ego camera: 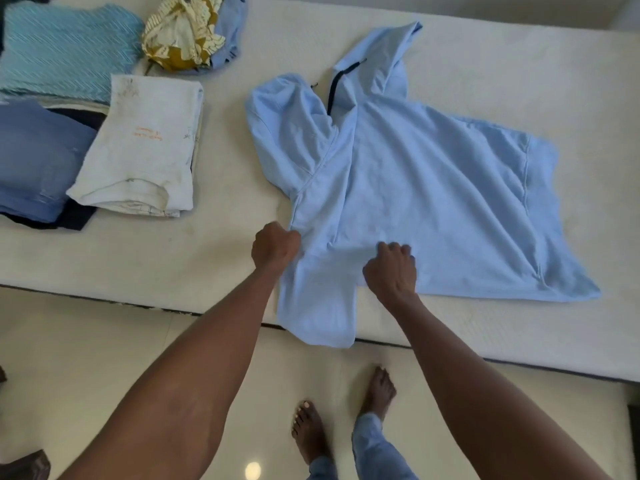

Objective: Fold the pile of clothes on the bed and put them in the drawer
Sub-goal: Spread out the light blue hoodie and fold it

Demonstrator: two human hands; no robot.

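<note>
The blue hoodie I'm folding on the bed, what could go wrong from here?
1. One sleeve of the light blue hoodie hangs over the bed edge; it may drag the garment toward the floor if released.
2. The left hand and right hand both grip near that one corner, so the far side could bunch and fold crooked.
3. The folded white shirt lies close by; a wide fold might knock that stack.

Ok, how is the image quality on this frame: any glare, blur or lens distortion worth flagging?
Head view: soft, even light; one bright glare spot on the glossy floor; the wide-angle lens bows the bed edge; the hoodie and both hands, left and right, are reasonably sharp; the folded stack is slightly soft.
</note>
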